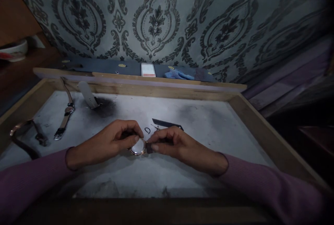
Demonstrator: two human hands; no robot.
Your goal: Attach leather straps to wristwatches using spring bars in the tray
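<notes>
At lower centre, a round, gold-rimmed metal watch case (137,147) is gripped by the left hand (116,138); a dark strap-like piece (149,148) is pinched beside it by the right hand (176,144). Work appears unfinished; whether they are joined cannot be told.

Left hand (114,139) holds round gold-rimmed watch case (137,147), silvery face up; right hand (176,145) pinches small dark piece (149,148) at case's side. Just beyond, on pale wood-rimmed desk (221,127): thin black loop (149,132), flat dark strip (167,124). Left: dark-strapped watch (69,110), pale grey strap (88,95), curved brown strap (22,145).
</notes>
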